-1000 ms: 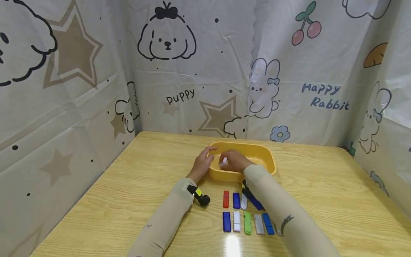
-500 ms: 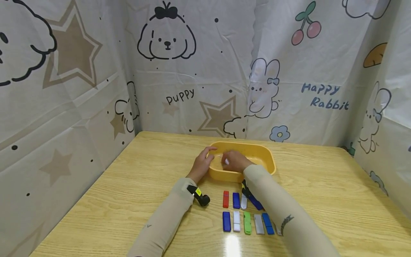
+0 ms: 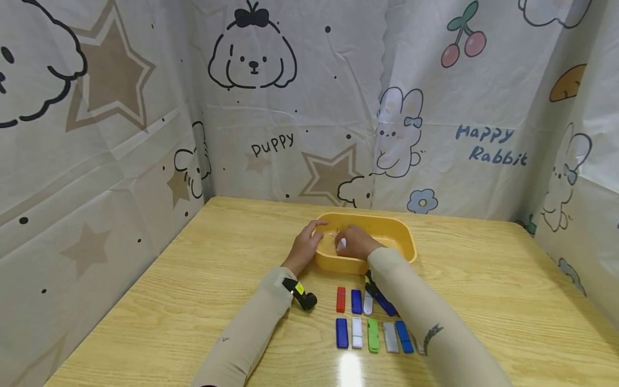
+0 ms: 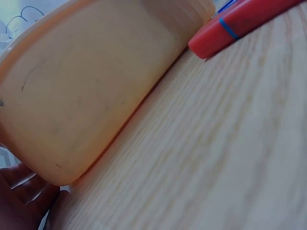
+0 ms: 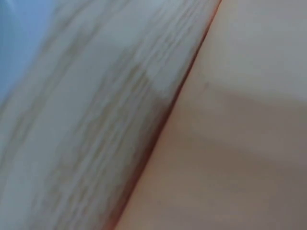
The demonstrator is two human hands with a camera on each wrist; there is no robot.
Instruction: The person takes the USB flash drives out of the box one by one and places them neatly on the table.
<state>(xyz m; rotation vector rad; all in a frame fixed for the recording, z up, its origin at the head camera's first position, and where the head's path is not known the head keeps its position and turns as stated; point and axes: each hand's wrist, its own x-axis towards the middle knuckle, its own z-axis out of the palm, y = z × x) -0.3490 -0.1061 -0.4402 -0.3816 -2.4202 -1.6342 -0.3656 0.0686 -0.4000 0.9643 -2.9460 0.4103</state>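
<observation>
My right hand (image 3: 359, 242) reaches down into a yellow plastic basin (image 3: 398, 236) and pinches a white USB stick (image 3: 342, 244); only a small white end of it shows past the fingers. At the basin's left end rests my left hand (image 3: 303, 244), fingers loosely bent along the rim. The left wrist view has those fingers (image 4: 29, 191) against the basin's outer corner. Nearer me lie USB sticks in two rows: the back one includes a red stick (image 3: 340, 299) and a blue stick (image 3: 356, 301), the front one a green stick (image 3: 373, 335). My right sleeve partly covers the right end.
The wooden table (image 3: 193, 279) extends to both sides of the basin. A patterned cloth (image 3: 290, 118) hangs behind and at both sides. In the right wrist view, the basin's outer wall (image 5: 230, 158) fills the right part.
In the right hand, the white stick has turned, so less of it shows than a second ago. That hand has shifted slightly inside the basin. The left hand stays put.
</observation>
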